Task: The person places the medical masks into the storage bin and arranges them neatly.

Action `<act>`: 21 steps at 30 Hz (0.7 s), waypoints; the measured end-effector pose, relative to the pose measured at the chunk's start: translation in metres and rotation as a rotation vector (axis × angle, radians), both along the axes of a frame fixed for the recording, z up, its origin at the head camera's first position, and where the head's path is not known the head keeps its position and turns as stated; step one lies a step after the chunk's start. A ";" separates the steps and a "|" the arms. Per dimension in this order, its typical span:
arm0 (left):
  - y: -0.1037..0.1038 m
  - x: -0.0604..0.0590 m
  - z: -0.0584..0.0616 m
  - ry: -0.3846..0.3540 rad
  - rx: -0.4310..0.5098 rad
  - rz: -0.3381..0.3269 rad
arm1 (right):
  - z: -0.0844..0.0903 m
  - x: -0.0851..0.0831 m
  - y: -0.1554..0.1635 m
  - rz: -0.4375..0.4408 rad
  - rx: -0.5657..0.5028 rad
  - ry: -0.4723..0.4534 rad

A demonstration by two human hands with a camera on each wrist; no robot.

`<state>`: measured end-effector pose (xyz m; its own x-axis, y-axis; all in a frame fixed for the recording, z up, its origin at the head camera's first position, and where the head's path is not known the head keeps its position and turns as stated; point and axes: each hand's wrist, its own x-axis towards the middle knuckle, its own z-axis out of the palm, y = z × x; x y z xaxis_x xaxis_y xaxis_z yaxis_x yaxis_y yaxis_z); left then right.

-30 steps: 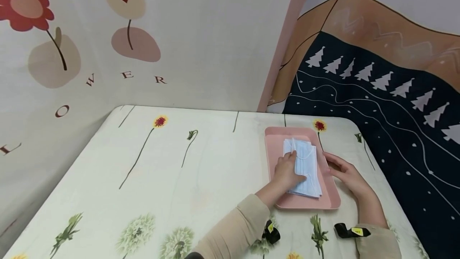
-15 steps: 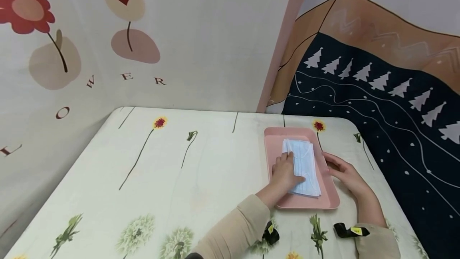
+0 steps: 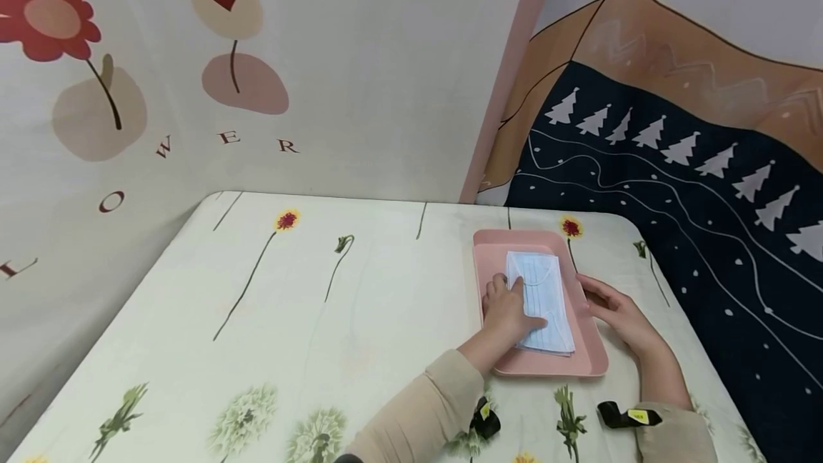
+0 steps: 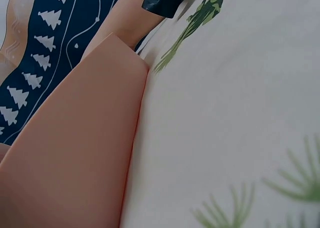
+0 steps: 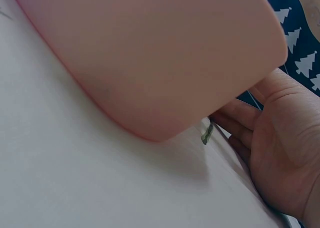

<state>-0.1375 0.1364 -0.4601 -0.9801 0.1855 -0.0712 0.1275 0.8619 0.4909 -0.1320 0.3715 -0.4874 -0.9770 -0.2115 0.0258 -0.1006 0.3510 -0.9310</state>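
A stack of light blue pleated face masks [image 3: 545, 299] lies lengthwise in a shallow pink tray [image 3: 588, 361]. White ear loops show on the top mask. My left hand [image 3: 506, 313] is over the tray's left side, with its index finger and thumb resting on the left part of the stack. Its other fingers reach down beside the masks, near the tray's left wall. At the tray's right side, my right hand [image 3: 620, 313] touches the outer wall with relaxed fingers. The right wrist view shows that hand [image 5: 285, 143] beside the tray's wall [image 5: 165, 62], fingertips partly hidden behind it.
The tray stands on a table with a white flower-print cloth [image 3: 386, 306], near the right edge. A dark blue cloth with white trees [image 3: 643, 184] hangs beyond that edge. A pale printed wall covering [image 3: 386, 91] rises behind the table.
My left hand's fingers have drawn slightly left and down off the masks' upper part, showing more of the stack. The masks lie more evenly on one another. My right hand has stayed put.
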 end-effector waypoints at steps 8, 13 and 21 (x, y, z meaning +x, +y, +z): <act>-0.003 0.005 0.003 0.009 0.070 -0.002 | 0.000 -0.001 -0.002 -0.002 -0.009 -0.007; -0.010 0.011 0.008 0.040 0.171 -0.049 | 0.001 -0.001 0.000 -0.002 -0.004 -0.008; -0.031 0.027 0.020 0.094 0.347 -0.187 | 0.000 0.002 0.002 0.005 -0.014 0.006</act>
<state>-0.1108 0.1055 -0.4402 -0.9262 0.3588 0.1156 0.3249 0.6045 0.7273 -0.1304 0.3730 -0.4879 -0.9758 -0.2158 0.0346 -0.1078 0.3374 -0.9352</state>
